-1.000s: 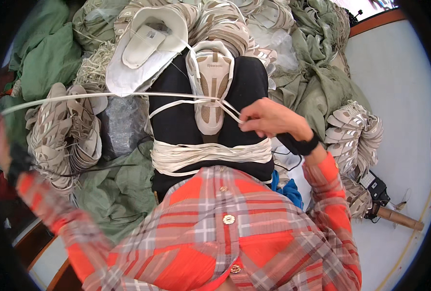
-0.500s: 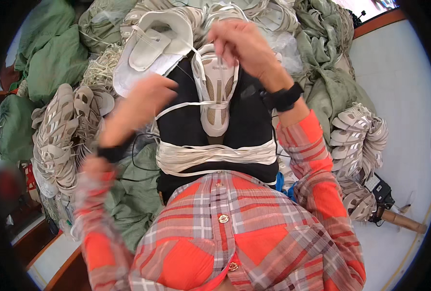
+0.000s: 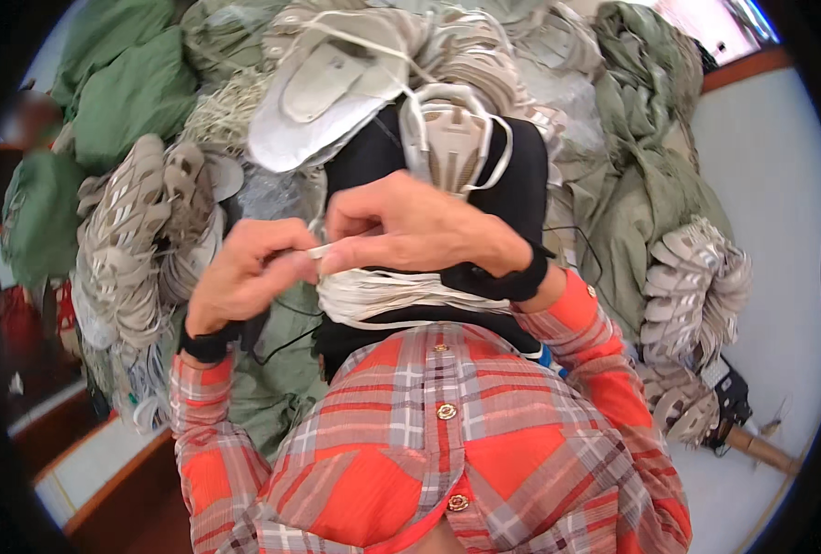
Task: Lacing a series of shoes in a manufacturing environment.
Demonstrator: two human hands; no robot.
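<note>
My left hand [image 3: 249, 277] and my right hand [image 3: 415, 226] meet above my lap, thumbs and fingers pinched together. Between their fingertips is a short bit of white shoelace [image 3: 319, 250]; the rest of it is mostly covered by the fingers. Just beyond my right hand, a beige and white shoe upper [image 3: 454, 138] lies on the black cloth [image 3: 521, 171] over my lap. A loop of white lace hangs at its right side, and my right hand hides its toe. A bundle of white laces [image 3: 392, 300] runs across my lap below the hands.
A white shoe piece with an insole [image 3: 323, 92] lies beyond the lap, left of the upper. Stacked beige uppers stand at left [image 3: 133, 240] and right [image 3: 683, 295]. Green sacks [image 3: 138, 102] surround them. A pale heap of laces [image 3: 230, 120] lies at far left.
Both hands have come together and nearer to me, and now pinch a lace. My right hand has left the upper's top. The lace across the upper no longer shows there, and the view has shifted.
</note>
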